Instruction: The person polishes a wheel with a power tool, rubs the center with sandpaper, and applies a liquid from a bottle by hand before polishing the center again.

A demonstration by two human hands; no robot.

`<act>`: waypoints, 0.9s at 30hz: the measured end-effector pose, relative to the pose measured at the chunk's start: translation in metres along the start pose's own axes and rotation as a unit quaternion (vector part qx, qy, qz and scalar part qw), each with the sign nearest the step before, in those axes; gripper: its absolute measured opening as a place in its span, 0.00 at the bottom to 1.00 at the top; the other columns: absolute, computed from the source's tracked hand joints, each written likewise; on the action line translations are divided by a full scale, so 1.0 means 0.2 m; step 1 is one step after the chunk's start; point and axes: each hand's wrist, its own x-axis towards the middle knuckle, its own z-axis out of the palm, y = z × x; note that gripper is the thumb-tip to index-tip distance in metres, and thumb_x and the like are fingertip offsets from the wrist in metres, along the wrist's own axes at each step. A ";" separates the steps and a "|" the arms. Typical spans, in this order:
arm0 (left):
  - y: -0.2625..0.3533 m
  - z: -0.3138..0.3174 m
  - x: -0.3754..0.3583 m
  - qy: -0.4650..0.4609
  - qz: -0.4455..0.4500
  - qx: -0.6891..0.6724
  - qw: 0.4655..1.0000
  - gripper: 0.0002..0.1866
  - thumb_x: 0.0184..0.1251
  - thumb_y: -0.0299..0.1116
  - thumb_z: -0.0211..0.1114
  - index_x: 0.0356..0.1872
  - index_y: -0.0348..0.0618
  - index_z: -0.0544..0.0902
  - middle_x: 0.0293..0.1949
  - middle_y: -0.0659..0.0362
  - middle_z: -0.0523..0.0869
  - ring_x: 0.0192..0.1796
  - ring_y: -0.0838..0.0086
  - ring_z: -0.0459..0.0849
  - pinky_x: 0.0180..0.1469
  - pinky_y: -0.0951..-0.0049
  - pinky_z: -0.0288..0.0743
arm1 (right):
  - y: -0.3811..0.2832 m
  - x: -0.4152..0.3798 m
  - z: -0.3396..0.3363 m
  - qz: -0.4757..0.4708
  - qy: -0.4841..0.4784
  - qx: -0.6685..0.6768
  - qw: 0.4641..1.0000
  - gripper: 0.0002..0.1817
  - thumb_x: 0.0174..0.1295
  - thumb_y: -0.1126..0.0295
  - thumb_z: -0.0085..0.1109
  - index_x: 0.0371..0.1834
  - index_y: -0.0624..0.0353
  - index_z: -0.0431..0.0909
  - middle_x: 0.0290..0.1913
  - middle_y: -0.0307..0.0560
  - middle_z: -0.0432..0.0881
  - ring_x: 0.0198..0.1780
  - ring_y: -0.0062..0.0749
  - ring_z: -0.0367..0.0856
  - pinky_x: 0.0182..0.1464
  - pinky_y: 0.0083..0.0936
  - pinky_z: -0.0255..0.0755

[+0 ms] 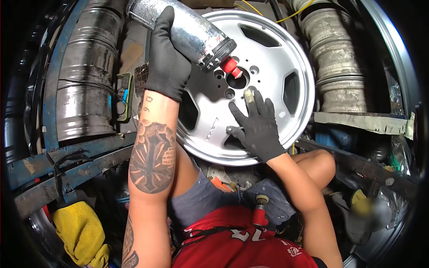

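Here, the left hand [167, 56] grips a tilted bottle [187, 31], nozzle over the wheel [277, 58] hub; the right hand [257, 125] rests flat, fingers spread, on its polished face. Application appears barely begun.

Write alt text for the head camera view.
A gloved left hand tilts a metal bottle, its red nozzle at the hub of a silver alloy wheel, while the gloved right hand rests on the wheel's face.
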 end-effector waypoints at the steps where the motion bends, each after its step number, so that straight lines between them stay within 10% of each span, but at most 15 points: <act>1: 0.00 0.01 -0.01 0.001 0.003 0.008 1.000 0.25 0.79 0.45 0.62 0.67 0.37 0.76 0.63 0.48 0.84 0.66 0.58 0.84 0.73 0.51 0.76 | 0.00 -0.01 -0.02 0.001 -0.008 0.000 1.000 0.36 0.70 0.40 0.58 0.78 0.40 0.71 0.81 0.64 0.61 0.87 0.55 0.46 0.82 0.61 0.40; 8: 0.02 0.14 -0.09 -0.056 -0.047 -0.078 0.994 0.24 0.82 0.48 0.57 0.61 0.35 0.80 0.50 0.47 0.90 0.52 0.57 0.90 0.59 0.56 0.84 | 0.01 0.03 0.01 -0.008 0.012 -0.017 1.000 0.35 0.70 0.42 0.59 0.78 0.42 0.72 0.80 0.68 0.61 0.83 0.69 0.50 0.79 0.64 0.44; 16: 0.01 0.09 -0.07 -0.105 -0.043 -0.066 0.991 0.29 0.85 0.52 0.52 0.64 0.33 0.75 0.57 0.42 0.86 0.59 0.53 0.87 0.66 0.52 0.81 | -0.02 0.04 0.00 -0.023 0.012 -0.021 0.999 0.35 0.70 0.42 0.58 0.77 0.45 0.74 0.79 0.67 0.61 0.83 0.65 0.50 0.79 0.64 0.43; 19: 0.01 0.09 -0.08 -0.095 -0.024 -0.035 0.995 0.28 0.84 0.52 0.52 0.63 0.33 0.76 0.56 0.43 0.86 0.57 0.54 0.88 0.65 0.53 0.82 | 0.02 0.02 -0.06 0.003 0.002 0.214 0.977 0.31 0.73 0.57 0.59 0.79 0.49 0.71 0.81 0.66 0.61 0.85 0.62 0.52 0.80 0.56 0.52; 20: 0.01 0.09 -0.08 -0.084 -0.023 -0.033 0.996 0.28 0.84 0.52 0.53 0.63 0.33 0.76 0.55 0.43 0.87 0.57 0.54 0.88 0.65 0.53 0.82 | 0.03 0.01 -0.06 0.014 0.012 0.318 0.948 0.31 0.74 0.59 0.59 0.79 0.52 0.70 0.81 0.65 0.62 0.85 0.61 0.53 0.80 0.53 0.55; 21: 0.01 0.08 -0.08 -0.073 -0.020 -0.033 0.997 0.27 0.84 0.52 0.53 0.62 0.33 0.76 0.54 0.44 0.87 0.56 0.55 0.88 0.64 0.53 0.83 | 0.00 0.01 -0.07 0.105 -0.006 0.656 0.748 0.31 0.73 0.71 0.56 0.79 0.62 0.68 0.79 0.61 0.67 0.80 0.51 0.65 0.76 0.41 0.65; 22: 0.02 0.08 -0.08 -0.075 -0.014 -0.029 0.997 0.27 0.84 0.52 0.53 0.62 0.34 0.76 0.53 0.44 0.87 0.55 0.55 0.88 0.63 0.54 0.83 | 0.03 0.01 -0.12 0.143 -0.013 0.710 0.690 0.30 0.73 0.75 0.55 0.78 0.71 0.67 0.75 0.55 0.72 0.73 0.37 0.74 0.73 0.31 0.69; 27: 0.02 0.07 -0.05 -0.082 -0.008 -0.014 0.996 0.25 0.83 0.51 0.55 0.58 0.35 0.78 0.50 0.46 0.88 0.53 0.56 0.89 0.62 0.54 0.84 | 0.01 -0.03 -0.24 0.193 -0.070 0.819 0.536 0.28 0.75 0.73 0.55 0.75 0.74 0.68 0.72 0.57 0.77 0.72 0.38 0.77 0.77 0.31 0.68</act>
